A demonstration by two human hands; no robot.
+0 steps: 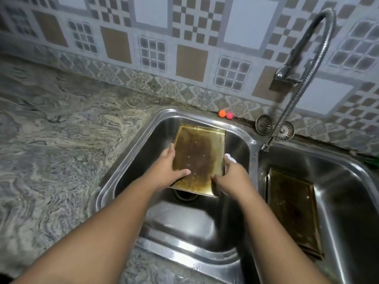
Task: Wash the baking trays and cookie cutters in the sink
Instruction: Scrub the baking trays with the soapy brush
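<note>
The left hand (170, 171) and right hand (233, 177) grip opposite edges of a stained baking tray (199, 154) between them, low in the sink (141, 171); a second tray (293, 210) lies beyond the right hand.

**Domestic kitchen, washing-up area.** A double-bowl stainless-steel sink (253, 148) is set into a marbled stone countertop (51, 130) below a patterned tile backsplash (192, 62). A flexible-neck tap (284, 71) rises behind the bowls (two strainer plugs (264, 125) lean at its base). One stained baking tray (200, 158) occupies the left bowl, a second tray (291, 206) the right.
</note>
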